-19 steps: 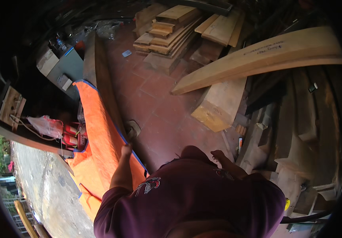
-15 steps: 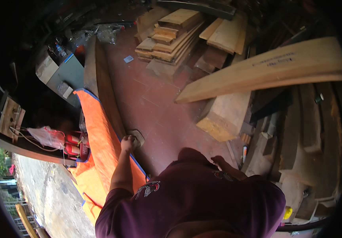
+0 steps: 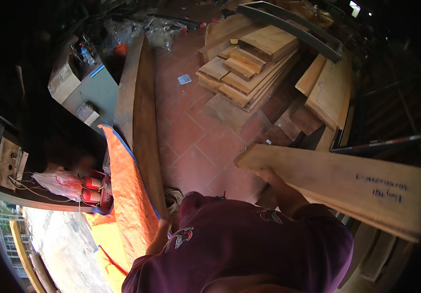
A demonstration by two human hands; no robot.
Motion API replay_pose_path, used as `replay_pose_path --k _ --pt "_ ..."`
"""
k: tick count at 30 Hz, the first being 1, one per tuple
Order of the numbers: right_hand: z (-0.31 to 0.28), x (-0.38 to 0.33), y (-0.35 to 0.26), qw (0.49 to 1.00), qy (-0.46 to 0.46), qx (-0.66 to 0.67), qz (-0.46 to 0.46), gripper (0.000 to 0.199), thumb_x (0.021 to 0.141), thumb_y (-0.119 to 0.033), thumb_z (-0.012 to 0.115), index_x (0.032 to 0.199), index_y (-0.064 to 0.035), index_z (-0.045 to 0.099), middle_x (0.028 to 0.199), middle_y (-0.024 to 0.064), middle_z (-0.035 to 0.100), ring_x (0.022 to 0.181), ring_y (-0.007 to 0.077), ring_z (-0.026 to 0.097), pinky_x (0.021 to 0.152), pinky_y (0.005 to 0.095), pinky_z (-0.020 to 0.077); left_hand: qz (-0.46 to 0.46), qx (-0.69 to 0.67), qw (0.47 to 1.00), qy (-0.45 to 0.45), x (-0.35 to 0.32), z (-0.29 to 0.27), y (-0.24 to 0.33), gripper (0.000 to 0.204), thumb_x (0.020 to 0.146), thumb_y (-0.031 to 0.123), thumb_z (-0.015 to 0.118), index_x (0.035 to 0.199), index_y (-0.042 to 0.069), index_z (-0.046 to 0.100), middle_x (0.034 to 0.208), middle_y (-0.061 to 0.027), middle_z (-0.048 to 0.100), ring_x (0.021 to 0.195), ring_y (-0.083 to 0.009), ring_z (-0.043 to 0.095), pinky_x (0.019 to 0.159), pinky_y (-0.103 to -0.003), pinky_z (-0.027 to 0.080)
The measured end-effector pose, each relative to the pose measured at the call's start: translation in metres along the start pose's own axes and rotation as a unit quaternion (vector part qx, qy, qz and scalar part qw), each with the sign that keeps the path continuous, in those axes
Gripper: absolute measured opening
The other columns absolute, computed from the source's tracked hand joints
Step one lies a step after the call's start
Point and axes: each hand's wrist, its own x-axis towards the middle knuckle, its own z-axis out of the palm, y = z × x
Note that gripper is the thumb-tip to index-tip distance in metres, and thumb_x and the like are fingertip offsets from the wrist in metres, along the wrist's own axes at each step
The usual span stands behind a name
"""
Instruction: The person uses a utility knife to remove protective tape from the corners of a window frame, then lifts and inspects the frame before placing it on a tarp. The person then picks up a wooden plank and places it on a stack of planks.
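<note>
My left hand (image 3: 163, 226) is low beside the blue edge of an orange tarp (image 3: 131, 183); its fingers are too indistinct to show whether they hold the tarp. Just above this hand, next to the tarp, sits a crumpled greyish cloth-like thing (image 3: 173, 199). My right hand (image 3: 269, 175) is at the near edge of a long, pale wooden board (image 3: 332, 178), close to its left end, with fingers bent against the edge. The board extends to the right rim and has dark handwriting on its face.
A long brown plank (image 3: 144, 107) runs along the tarp. Stacked boards (image 3: 244, 73) stand at the far middle on red floor tiles (image 3: 183, 134), with a dark frame (image 3: 308, 31) on top. Red cylinders (image 3: 91, 189) and a plastic bag (image 3: 57, 183) are at left.
The view has shifted, and the pale board appears lower and tilted differently. My right hand has come up to its edge. My left hand has dropped lower along the tarp.
</note>
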Motion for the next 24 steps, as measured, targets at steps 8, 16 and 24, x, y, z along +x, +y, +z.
replay_pose_path --k 8,16,24 --pt "-0.088 0.167 -0.162 0.994 0.070 0.087 -0.013 0.039 0.093 -0.038 0.067 0.107 -0.0028 0.073 0.093 0.0129 0.072 0.086 0.0209 0.067 0.078 0.0356 0.0538 0.073 0.074 0.993 -0.057 0.146 -0.024 0.163 0.043 0.093 0.040 0.062 0.113 0.002 0.069 0.110 -0.0223 0.071 0.105 -0.0360 0.068 0.088 -0.047 0.053" --pt "-0.039 0.254 -0.195 0.990 -0.076 -0.118 0.028 0.065 0.084 -0.061 0.065 0.113 -0.0040 0.073 0.111 0.0159 0.074 0.101 0.0338 0.071 0.090 0.0413 0.0540 0.196 0.127 0.972 -0.029 0.350 -0.162 0.440 0.047 0.095 0.041 0.058 0.118 0.000 0.066 0.117 -0.0233 0.069 0.110 -0.0393 0.066 0.092 -0.048 0.051" --pt "-0.069 0.405 -0.202 0.993 -0.008 0.016 0.116 0.054 0.088 -0.052 0.064 0.099 0.0002 0.075 0.094 0.0230 0.073 0.088 0.0332 0.070 0.078 0.0443 0.0544 0.178 0.003 0.984 0.005 0.543 -0.270 0.705 0.055 0.092 0.042 0.063 0.125 -0.001 0.063 0.115 -0.0205 0.071 0.102 -0.0350 0.068 0.087 -0.043 0.053"
